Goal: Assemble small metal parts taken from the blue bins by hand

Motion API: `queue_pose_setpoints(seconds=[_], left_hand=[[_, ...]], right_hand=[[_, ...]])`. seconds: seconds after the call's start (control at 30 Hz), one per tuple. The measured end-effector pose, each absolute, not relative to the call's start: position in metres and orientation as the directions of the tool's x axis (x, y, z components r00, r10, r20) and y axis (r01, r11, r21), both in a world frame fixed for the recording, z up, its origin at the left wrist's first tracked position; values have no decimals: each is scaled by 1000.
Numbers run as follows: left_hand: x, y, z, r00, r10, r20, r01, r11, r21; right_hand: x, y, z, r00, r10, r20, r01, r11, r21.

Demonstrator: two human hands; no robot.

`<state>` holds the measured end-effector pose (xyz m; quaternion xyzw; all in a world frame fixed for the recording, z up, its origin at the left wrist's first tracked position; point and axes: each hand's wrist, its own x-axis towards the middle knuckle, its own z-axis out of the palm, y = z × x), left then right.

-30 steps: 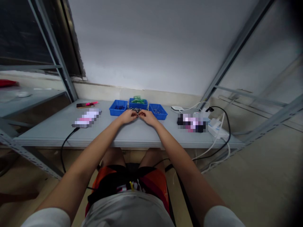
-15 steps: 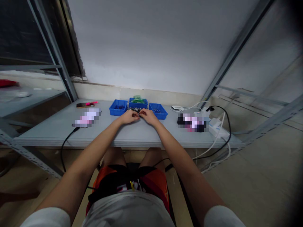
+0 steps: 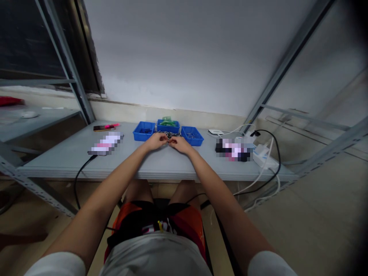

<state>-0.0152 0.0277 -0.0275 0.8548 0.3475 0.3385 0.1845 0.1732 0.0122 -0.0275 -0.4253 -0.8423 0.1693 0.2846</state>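
My left hand (image 3: 157,141) and my right hand (image 3: 179,144) meet at the fingertips over the grey table (image 3: 165,163). The fingers of both are curled into a pinch, and whatever sits between them is too small to make out. Just behind them lies a pile of small dark and silvery metal pieces (image 3: 170,134), partly hidden by the hands. A blue bin (image 3: 138,135) with dark small parts stands at the left. Another blue bin (image 3: 198,142), at the right, holds thin metallic pieces. Behind the pile, a third blue bin (image 3: 161,127) contains green plastic packets (image 3: 168,122).
On the left lie a phone-like device (image 3: 106,144) with a black cable and a dark flat item with something pink (image 3: 107,127). At the right are a blurred-out device (image 3: 233,150), a white power strip (image 3: 266,158) and loose cables. Metal uprights frame the table.
My right hand has come slightly down and left, so its fingertips are closer to the left hand's. More of the metal pile shows behind it. The bins stay put.
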Motion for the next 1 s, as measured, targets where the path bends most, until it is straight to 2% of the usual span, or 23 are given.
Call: queue_pose_setpoints(seconds=[0.1,0.3,0.4,0.57,0.67,0.87,1.0], left_hand=[[-14,27,-27,504,716,482,461,-696,551],[-16,26,-25,319,786,529,518,-612,598],[-17,27,-28,357,788,502,523,-614,591],[-18,32,-32,505,704,500,495,-710,501],[-18,34,-33,563,670,483,464,-741,486],[-17,33,-30,537,692,482,439,-717,541],[-16,32,-29,524,694,494,435,-717,545]], right_hand=[[173,12,-27,-459,810,366,586,585,-561],[172,13,-26,-400,812,426,556,584,-592],[171,13,-26,-412,802,433,570,597,-564],[171,13,-24,-426,791,438,565,611,-554],[172,13,-24,-431,793,431,567,610,-554],[174,14,-25,-440,801,407,582,599,-550],[174,13,-25,-457,810,367,561,582,-588]])
